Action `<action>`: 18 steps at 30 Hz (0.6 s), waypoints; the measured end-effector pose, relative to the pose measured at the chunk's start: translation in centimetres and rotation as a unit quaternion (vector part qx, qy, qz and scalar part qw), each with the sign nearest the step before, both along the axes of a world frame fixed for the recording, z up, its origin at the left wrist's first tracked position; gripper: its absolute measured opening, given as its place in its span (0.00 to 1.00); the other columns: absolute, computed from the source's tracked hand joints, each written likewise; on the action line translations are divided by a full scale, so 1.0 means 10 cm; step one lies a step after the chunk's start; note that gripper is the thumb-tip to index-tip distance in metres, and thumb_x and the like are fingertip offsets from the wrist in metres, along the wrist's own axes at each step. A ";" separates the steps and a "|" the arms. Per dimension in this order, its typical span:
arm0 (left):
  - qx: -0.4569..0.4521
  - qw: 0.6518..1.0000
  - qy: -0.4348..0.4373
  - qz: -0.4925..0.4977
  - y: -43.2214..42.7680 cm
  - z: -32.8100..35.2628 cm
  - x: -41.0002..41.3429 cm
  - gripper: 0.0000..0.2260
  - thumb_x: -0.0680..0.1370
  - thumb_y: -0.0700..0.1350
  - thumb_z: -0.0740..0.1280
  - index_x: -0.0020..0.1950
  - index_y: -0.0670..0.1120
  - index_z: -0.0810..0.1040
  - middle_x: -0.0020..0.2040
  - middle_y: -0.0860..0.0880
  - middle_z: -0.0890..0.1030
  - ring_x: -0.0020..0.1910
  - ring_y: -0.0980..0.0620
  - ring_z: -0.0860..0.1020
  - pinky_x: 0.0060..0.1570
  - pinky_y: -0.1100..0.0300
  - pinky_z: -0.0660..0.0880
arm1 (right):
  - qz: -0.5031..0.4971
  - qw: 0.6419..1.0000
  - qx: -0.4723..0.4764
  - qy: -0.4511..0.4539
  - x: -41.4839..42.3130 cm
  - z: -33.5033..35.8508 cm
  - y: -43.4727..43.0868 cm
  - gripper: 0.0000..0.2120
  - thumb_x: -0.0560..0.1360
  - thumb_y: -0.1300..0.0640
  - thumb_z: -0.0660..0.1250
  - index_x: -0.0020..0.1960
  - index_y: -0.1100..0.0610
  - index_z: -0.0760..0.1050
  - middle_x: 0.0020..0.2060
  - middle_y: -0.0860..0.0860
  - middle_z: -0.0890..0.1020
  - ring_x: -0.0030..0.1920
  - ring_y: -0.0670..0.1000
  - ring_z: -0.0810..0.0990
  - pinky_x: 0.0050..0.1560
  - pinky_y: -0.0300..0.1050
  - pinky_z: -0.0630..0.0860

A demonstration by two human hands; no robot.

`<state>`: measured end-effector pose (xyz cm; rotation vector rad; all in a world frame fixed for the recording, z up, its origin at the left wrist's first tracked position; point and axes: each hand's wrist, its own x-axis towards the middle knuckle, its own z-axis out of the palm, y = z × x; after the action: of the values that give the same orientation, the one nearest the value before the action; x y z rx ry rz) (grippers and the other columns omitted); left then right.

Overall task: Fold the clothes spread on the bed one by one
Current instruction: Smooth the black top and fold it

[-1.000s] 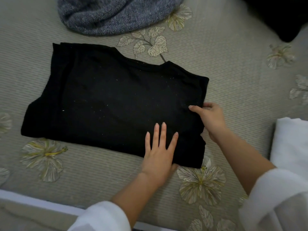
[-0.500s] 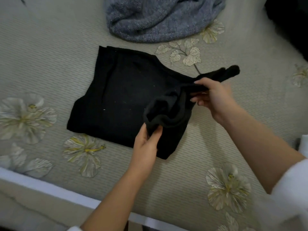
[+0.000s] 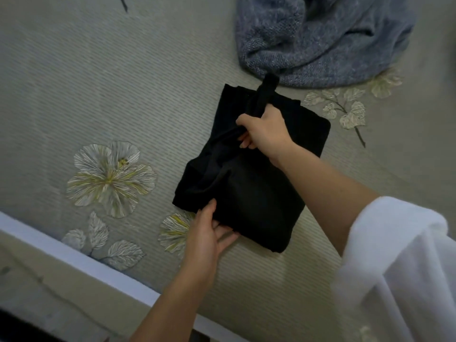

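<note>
One black garment (image 3: 251, 188), one grey knit garment (image 3: 320, 38), one flowered bedspread (image 3: 123, 82), two hands: left hand (image 3: 206, 234), right hand (image 3: 265, 130).

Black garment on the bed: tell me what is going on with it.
A person in white sleeves is folding the black garment on the floral bed cover. The right hand grips a bunched strip of the cloth near its far end, and the left hand pinches the near corner, thumb on top. The garment lies doubled over into a compact shape, not yet smoothed flat. A grey knitted garment lies crumpled just beyond it, unfolded.
</note>
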<state>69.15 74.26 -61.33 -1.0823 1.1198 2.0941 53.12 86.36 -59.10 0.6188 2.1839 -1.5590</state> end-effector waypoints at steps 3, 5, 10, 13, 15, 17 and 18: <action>-0.030 0.999 -0.026 -0.028 -0.10 -0.06 0.00 0.08 0.80 0.56 0.57 0.52 0.56 0.73 0.52 0.46 0.83 0.45 0.49 0.84 0.44 0.55 0.80 | 0.046 0.997 -0.049 -0.026 0.00 -0.09 -0.04 0.28 0.76 0.54 0.65 0.74 0.56 0.61 0.44 0.53 0.84 0.42 0.50 0.82 0.39 0.44 0.76; -0.064 0.995 -0.056 -0.057 -0.16 -0.08 -0.01 0.14 0.80 0.58 0.54 0.51 0.51 0.74 0.49 0.43 0.84 0.42 0.48 0.84 0.43 0.55 0.78 | 0.027 0.998 -0.057 0.013 0.05 -0.10 0.01 0.26 0.76 0.56 0.64 0.72 0.55 0.65 0.46 0.52 0.84 0.47 0.49 0.82 0.46 0.44 0.77; -0.145 0.968 -0.050 -0.200 -0.24 0.04 -0.07 0.25 0.78 0.56 0.57 0.32 0.41 0.80 0.32 0.43 0.83 0.31 0.50 0.81 0.35 0.59 0.71 | 0.119 0.960 0.162 0.195 0.45 -0.10 0.19 0.12 0.70 0.57 0.68 0.54 0.53 0.78 0.48 0.48 0.82 0.51 0.46 0.79 0.55 0.45 0.76; -0.258 0.926 0.155 -0.227 -0.20 0.22 -0.08 0.25 0.73 0.57 0.59 0.24 0.41 0.72 0.23 0.49 0.75 0.24 0.55 0.72 0.29 0.65 0.68 | 0.277 0.910 0.262 0.162 0.63 -0.26 0.24 0.24 0.73 0.47 0.69 0.67 0.50 0.73 0.69 0.49 0.71 0.72 0.49 0.64 0.73 0.48 0.58; -0.326 0.877 0.291 -0.202 -0.17 0.30 -0.16 0.18 0.74 0.54 0.59 0.29 0.44 0.70 0.28 0.53 0.72 0.28 0.58 0.70 0.30 0.65 0.66 | 0.349 0.880 0.299 0.121 0.66 -0.38 0.22 0.33 0.73 0.36 0.62 0.75 0.43 0.60 0.77 0.47 0.56 0.77 0.49 0.46 0.74 0.49 0.44; -0.408 0.802 0.387 -0.202 -0.11 0.34 -0.30 0.09 0.77 0.50 0.58 0.40 0.50 0.74 0.40 0.58 0.76 0.43 0.58 0.75 0.43 0.66 0.69 | 0.397 0.848 0.333 0.111 0.65 -0.48 0.22 0.38 0.71 0.29 0.52 0.77 0.40 0.48 0.78 0.46 0.46 0.77 0.49 0.37 0.74 0.52 0.37; -0.438 0.772 0.411 -0.210 -0.07 0.32 -0.36 0.09 0.79 0.49 0.57 0.49 0.50 0.76 0.49 0.59 0.77 0.54 0.58 0.75 0.54 0.65 0.69 | 0.413 0.836 0.344 0.111 0.65 -0.51 0.22 0.40 0.69 0.27 0.48 0.77 0.40 0.45 0.78 0.46 0.44 0.76 0.49 0.35 0.75 0.53 0.36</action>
<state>65.58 73.51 -58.13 -0.0580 2.6381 1.6284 59.61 88.58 -64.21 -0.3640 2.6267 -0.3910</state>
